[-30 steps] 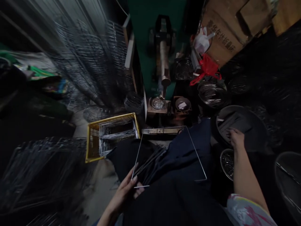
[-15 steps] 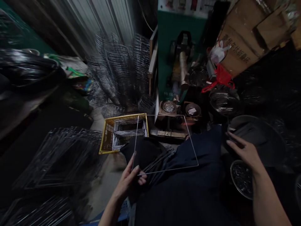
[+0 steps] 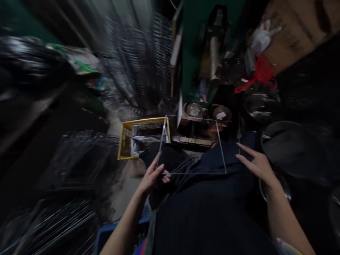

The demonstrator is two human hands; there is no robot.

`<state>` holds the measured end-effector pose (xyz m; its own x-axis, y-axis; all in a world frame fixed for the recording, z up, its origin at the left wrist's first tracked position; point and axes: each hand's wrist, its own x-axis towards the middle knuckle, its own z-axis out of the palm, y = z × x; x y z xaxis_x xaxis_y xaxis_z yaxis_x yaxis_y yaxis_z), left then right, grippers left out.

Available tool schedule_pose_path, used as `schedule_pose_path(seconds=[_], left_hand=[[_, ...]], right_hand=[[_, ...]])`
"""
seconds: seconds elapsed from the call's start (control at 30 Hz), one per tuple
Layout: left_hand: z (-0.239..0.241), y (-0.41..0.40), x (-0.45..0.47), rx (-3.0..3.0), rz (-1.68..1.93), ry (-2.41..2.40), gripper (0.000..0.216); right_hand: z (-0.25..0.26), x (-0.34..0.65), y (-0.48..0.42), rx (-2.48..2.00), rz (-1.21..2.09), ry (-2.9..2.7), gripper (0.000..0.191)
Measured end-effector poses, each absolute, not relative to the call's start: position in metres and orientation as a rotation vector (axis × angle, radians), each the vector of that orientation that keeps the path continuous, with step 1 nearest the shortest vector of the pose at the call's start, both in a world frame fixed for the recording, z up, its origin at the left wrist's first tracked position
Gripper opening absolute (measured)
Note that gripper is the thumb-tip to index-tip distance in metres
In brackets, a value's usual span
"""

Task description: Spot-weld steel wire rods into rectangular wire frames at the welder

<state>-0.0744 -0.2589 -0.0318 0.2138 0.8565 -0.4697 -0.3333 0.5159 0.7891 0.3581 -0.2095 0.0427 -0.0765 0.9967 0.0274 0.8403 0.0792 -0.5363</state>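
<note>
My left hand pinches the near left corner of a thin rectangular wire frame, held up over my lap. My right hand is to the right of the frame and apart from it. Its thumb and forefinger are close together at a thin upright wire piece, faint and blurred. Several wires lie across the dark cloth on my lap, beneath the frame.
A yellow crate holding wire frames stands ahead on the left. Beyond my lap is a machine with a bowl of small metal parts. Stacked wire racks lean at the back; a dark basin is on the right.
My right hand has moved left, away from the basin and closer to the wire frame. The left hand still grips the frame, which has tilted slightly. The camera view has shifted.
</note>
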Motion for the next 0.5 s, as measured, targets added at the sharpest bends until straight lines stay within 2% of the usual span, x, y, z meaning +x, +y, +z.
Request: schedule_pose_path(seconds=[0.17,0.5], left_hand=[[-0.031,-0.247,-0.071,0.625,0.919,1.080,0.099],[-0.039,-0.237,-0.057,0.621,0.972,1.057,0.099]], right_hand=[[0.052,0.358,-0.214,-1.803,0.573,-1.938,0.051],[0.036,0.341,-0.224,-1.713,0.629,-2.066,0.051]])
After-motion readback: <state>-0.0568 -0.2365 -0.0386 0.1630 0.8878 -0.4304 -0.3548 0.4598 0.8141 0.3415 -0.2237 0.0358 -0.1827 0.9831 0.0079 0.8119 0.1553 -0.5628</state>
